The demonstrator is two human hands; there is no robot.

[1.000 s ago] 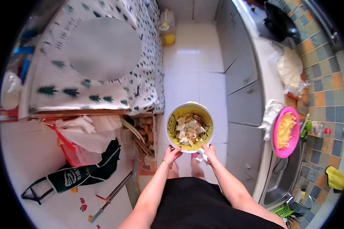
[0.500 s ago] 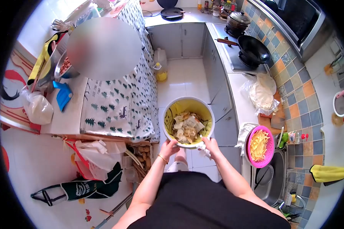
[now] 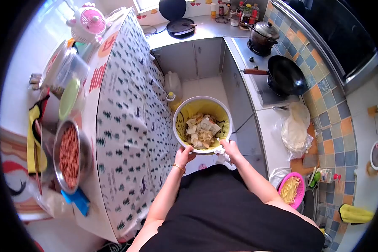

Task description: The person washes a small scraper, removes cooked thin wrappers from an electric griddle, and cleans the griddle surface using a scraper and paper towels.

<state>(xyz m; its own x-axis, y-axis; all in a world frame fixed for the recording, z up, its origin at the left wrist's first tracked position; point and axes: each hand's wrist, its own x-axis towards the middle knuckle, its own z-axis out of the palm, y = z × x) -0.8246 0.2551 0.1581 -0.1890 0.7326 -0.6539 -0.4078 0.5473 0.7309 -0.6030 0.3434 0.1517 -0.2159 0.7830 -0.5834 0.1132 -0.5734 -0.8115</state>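
Observation:
A round white-rimmed trash bin (image 3: pixel 197 106) with a yellow inside hangs in front of my body, held in both hands. Scraps of paper and pale peelings (image 3: pixel 203 130) lie in it. My left hand (image 3: pixel 184 157), with a gold bracelet at the wrist, is closed on the near left side of the rim. On the near right side, my right hand (image 3: pixel 230 150) grips the rim too. A crumpled white piece (image 3: pixel 223 158), perhaps tissue or plastic, hangs beside the right fingers; whether they hold it I cannot tell.
At left, a cloth-covered cabinet (image 3: pixel 126 126) stands beside a steel bowl of reddish pieces (image 3: pixel 69 155). The right counter bears a wok (image 3: pixel 286 75), a lidded pot (image 3: pixel 264 35), flatbreads (image 3: pixel 296 132) and a pink basket of pale strips (image 3: pixel 291 189). A plastic jug (image 3: pixel 173 84) stands on the floor ahead.
The view has moved forward along the aisle, and the basket and wok now sit lower in it. Both hands still hold the bin, now nearer the floor jug. The left-hand bowl has come into fuller view.

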